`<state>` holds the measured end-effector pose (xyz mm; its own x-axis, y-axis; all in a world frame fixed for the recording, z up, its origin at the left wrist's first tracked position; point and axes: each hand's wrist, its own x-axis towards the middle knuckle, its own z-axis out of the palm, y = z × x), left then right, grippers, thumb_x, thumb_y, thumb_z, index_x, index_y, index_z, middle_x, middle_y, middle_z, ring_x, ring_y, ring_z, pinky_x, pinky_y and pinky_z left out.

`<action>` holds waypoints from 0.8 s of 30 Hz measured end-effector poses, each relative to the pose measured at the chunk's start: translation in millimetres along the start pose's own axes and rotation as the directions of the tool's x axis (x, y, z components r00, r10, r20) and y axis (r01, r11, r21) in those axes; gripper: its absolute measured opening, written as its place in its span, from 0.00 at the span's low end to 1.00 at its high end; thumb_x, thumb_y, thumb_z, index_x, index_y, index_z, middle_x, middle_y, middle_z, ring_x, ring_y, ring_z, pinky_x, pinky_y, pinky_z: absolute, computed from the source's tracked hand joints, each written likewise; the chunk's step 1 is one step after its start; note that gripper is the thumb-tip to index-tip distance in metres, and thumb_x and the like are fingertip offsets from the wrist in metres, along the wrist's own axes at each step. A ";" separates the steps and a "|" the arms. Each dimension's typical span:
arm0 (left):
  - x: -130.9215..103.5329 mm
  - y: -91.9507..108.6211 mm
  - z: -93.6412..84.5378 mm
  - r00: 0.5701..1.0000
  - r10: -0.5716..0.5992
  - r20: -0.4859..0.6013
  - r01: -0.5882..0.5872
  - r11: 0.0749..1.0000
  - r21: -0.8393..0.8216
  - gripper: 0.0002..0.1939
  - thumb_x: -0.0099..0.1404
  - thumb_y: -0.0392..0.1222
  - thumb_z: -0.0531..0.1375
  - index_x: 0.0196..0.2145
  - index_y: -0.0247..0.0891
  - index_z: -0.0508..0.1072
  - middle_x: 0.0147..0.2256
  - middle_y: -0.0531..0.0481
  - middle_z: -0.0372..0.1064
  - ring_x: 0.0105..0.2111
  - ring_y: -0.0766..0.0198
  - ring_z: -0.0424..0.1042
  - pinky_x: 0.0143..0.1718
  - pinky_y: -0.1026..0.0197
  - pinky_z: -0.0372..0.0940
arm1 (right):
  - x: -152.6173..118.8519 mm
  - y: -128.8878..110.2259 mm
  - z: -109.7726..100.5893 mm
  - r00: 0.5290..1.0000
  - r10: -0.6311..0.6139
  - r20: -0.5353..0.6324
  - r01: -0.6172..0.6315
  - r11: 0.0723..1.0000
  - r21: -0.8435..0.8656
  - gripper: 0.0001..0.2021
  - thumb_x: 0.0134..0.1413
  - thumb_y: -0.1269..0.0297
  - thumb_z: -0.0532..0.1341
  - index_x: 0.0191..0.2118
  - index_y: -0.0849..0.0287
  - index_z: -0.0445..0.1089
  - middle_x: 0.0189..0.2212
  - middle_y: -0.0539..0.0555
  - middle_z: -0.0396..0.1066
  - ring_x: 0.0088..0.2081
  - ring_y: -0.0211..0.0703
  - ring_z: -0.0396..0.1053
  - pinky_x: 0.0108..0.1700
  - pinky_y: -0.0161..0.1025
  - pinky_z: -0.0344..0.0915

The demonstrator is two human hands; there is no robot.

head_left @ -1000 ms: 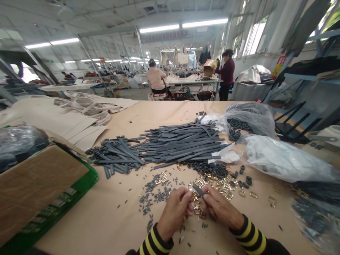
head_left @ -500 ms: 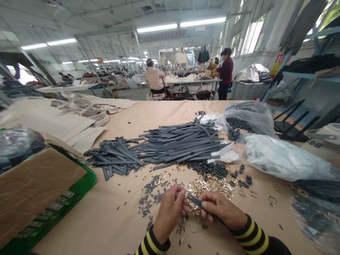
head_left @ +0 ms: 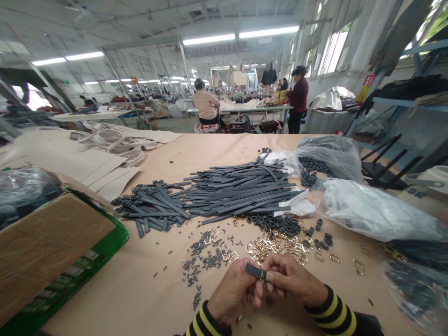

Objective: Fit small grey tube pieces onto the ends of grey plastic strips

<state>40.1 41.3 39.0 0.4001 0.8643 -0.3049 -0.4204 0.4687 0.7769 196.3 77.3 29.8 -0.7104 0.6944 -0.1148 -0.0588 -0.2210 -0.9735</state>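
Note:
Between my two hands is a dark grey strap (head_left: 253, 270) with a gold buckle (head_left: 262, 276) on it. My left hand (head_left: 235, 290) is closed around the strap's flat end, thumb along its edge. My right hand (head_left: 291, 279) pinches the strap right at the buckle; its fingers hide part of the metal. Just beyond my hands lie loose gold buckles (head_left: 271, 246) and a heap of dark strap loops (head_left: 280, 225). Small dark cut pieces (head_left: 199, 254) are scattered left of them. Long dark straps (head_left: 238, 189) are piled farther back, with buckled straps (head_left: 150, 207) to their left.
A cardboard box (head_left: 52, 247) with green edging stands at the left. Pale fabric pieces (head_left: 63, 151) lie behind it. Plastic bags (head_left: 374, 207) and a black router-like device (head_left: 388, 163) occupy the right side. Two people (head_left: 206, 103) are at a table beyond.
Both hands have drawn slightly closer and lower. The strap end now sticks out over my left hand, and the buckle shows at my right fingertips.

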 end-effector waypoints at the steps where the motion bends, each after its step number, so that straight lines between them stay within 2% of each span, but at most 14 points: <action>1: 1.4 -1.9 1.3 0.999 0.009 -0.031 -0.009 1.000 0.025 0.16 0.54 0.50 0.59 0.25 0.33 0.62 0.16 0.53 0.65 0.12 0.75 0.60 0.13 0.73 0.51 | 0.7 0.7 1.1 1.000 -0.009 -0.014 0.009 1.000 0.002 0.15 0.47 0.53 0.59 0.31 0.62 0.60 0.19 0.48 0.67 0.17 0.28 0.58 0.18 0.27 0.52; 4: 4.0 -4.4 2.6 0.997 0.039 -0.072 -0.033 0.996 0.088 0.17 0.54 0.51 0.58 0.24 0.33 0.62 0.16 0.53 0.65 0.12 0.74 0.59 0.14 0.72 0.50 | 1.4 1.2 3.7 0.999 -0.027 -0.029 0.026 1.000 -0.007 0.14 0.50 0.53 0.56 0.31 0.60 0.57 0.20 0.49 0.69 0.17 0.29 0.58 0.18 0.27 0.52; 9: 4.3 -3.0 -2.6 0.994 0.104 -0.046 -0.097 0.987 0.128 0.17 0.58 0.51 0.54 0.23 0.31 0.64 0.16 0.53 0.62 0.14 0.75 0.57 0.16 0.71 0.49 | 0.9 0.5 5.9 0.999 -0.038 -0.027 0.039 0.999 0.015 0.15 0.50 0.52 0.56 0.33 0.59 0.55 0.23 0.49 0.68 0.21 0.31 0.62 0.21 0.29 0.57; 12: 4.4 -5.2 -5.4 0.992 0.101 -0.081 -0.090 0.988 0.127 0.15 0.58 0.49 0.55 0.25 0.33 0.62 0.16 0.55 0.61 0.13 0.76 0.55 0.15 0.72 0.48 | 2.9 2.4 8.4 0.996 -0.084 -0.018 0.084 0.996 -0.007 0.14 0.50 0.54 0.57 0.34 0.58 0.55 0.25 0.50 0.70 0.23 0.32 0.63 0.23 0.30 0.58; 16: 3.7 -6.7 -4.4 0.987 0.085 -0.133 -0.063 0.985 0.162 0.14 0.57 0.50 0.55 0.27 0.35 0.60 0.14 0.59 0.57 0.12 0.76 0.52 0.15 0.72 0.47 | 5.2 5.9 11.6 0.995 -0.089 -0.051 0.086 0.995 -0.056 0.11 0.51 0.56 0.56 0.32 0.58 0.57 0.22 0.48 0.68 0.20 0.31 0.61 0.22 0.29 0.56; 18: 2.3 -2.8 -2.3 0.979 0.114 -0.169 -0.070 0.967 0.243 0.15 0.55 0.50 0.57 0.26 0.36 0.60 0.14 0.60 0.56 0.13 0.76 0.52 0.14 0.71 0.48 | 5.0 4.8 12.0 0.991 -0.087 -0.106 0.075 0.991 -0.114 0.10 0.51 0.58 0.56 0.31 0.58 0.58 0.21 0.46 0.65 0.18 0.30 0.59 0.21 0.29 0.55; 20: 0.9 1.8 -1.2 0.974 0.165 -0.154 -0.112 0.945 0.307 0.14 0.53 0.49 0.59 0.26 0.35 0.62 0.18 0.57 0.60 0.16 0.73 0.56 0.17 0.70 0.53 | 4.4 1.4 12.0 0.979 -0.118 -0.168 0.077 0.970 -0.232 0.07 0.51 0.61 0.57 0.30 0.58 0.60 0.21 0.45 0.63 0.19 0.31 0.60 0.23 0.30 0.57; 22: 1.4 2.3 -3.6 0.969 0.224 -0.102 -0.184 0.934 0.306 0.15 0.50 0.49 0.60 0.28 0.35 0.65 0.24 0.52 0.64 0.23 0.69 0.62 0.25 0.67 0.58 | 4.2 -1.7 11.9 0.967 -0.143 -0.210 0.059 0.930 -0.363 0.04 0.50 0.64 0.56 0.29 0.58 0.62 0.21 0.46 0.64 0.23 0.34 0.62 0.26 0.31 0.58; 24: 5.5 -3.5 -10.9 0.962 0.261 -0.079 -0.232 0.936 0.266 0.17 0.49 0.51 0.60 0.28 0.34 0.66 0.26 0.50 0.65 0.27 0.66 0.64 0.30 0.65 0.59 | 5.5 -1.6 11.8 0.961 -0.129 -0.243 0.008 0.896 -0.444 0.03 0.48 0.66 0.57 0.28 0.58 0.63 0.22 0.47 0.67 0.26 0.37 0.65 0.28 0.31 0.59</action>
<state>34.8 46.4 28.6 0.2114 0.9681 -0.1342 -0.2692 0.1896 0.9442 184.1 73.4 33.0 -0.5046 0.8627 -0.0333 0.2532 0.1110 -0.9610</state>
